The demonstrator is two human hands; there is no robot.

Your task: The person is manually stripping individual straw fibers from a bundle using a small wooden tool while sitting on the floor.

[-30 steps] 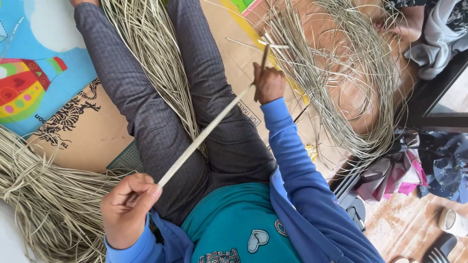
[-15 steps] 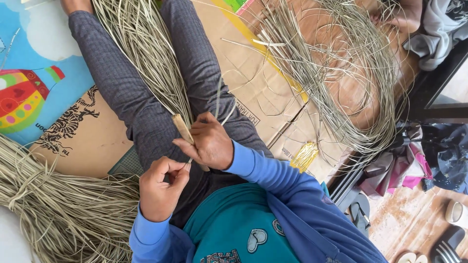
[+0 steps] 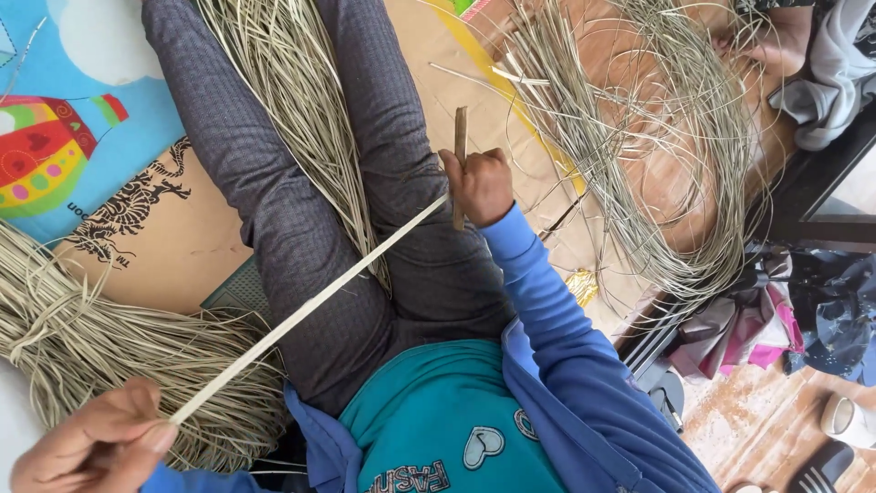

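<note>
A pale reed strip point(image 3: 310, 306) is stretched taut across the lap, above grey trousers point(image 3: 274, 219). One end is pinched between thumb and fingers of the left hand point(image 3: 91, 447). At the far end, the right hand point(image 3: 479, 183) is closed around the strip and a small brown stick point(image 3: 460, 146), possibly a blade. For an even scrape, steady tension is best kept. Loose reeds point(image 3: 283, 100) lie beyond the strip.

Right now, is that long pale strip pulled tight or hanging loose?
Pulled tight. The strip runs in a straight line, no sag, from the left hand to the right hand.
</note>
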